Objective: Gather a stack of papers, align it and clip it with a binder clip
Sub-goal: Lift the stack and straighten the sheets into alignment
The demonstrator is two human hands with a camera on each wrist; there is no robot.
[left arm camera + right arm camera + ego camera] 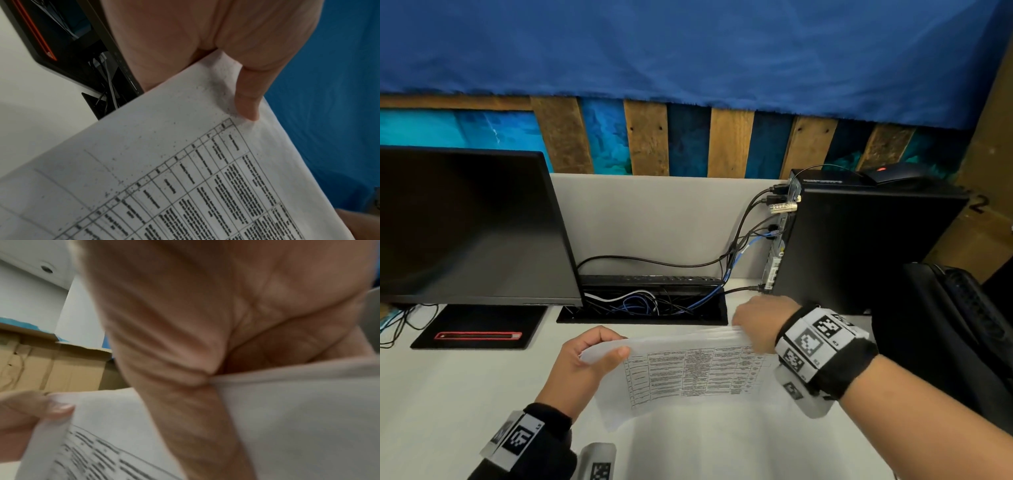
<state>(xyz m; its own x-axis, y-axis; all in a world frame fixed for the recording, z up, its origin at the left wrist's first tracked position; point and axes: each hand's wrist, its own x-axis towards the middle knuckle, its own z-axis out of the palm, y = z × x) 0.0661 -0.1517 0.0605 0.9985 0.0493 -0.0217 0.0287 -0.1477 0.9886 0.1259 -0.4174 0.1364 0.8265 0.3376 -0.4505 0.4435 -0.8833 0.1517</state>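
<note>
A stack of white papers (pixel 688 373) printed with a table is held up off the white desk, its top edge raised toward the monitor. My left hand (pixel 585 356) grips the stack's upper left corner, thumb on the printed face (pixel 246 104). My right hand (pixel 760 322) grips the upper right corner, with the paper (pixel 298 410) running under the palm. The left thumb (pixel 59 408) shows at the far corner in the right wrist view. No binder clip is visible in any view.
A dark monitor (pixel 465 226) stands at the left on a black base (pixel 476 329). A cable tray (pixel 643 301) with tangled wires lies behind the papers. A black computer tower (pixel 859 240) and a black bag (pixel 945 325) stand at the right.
</note>
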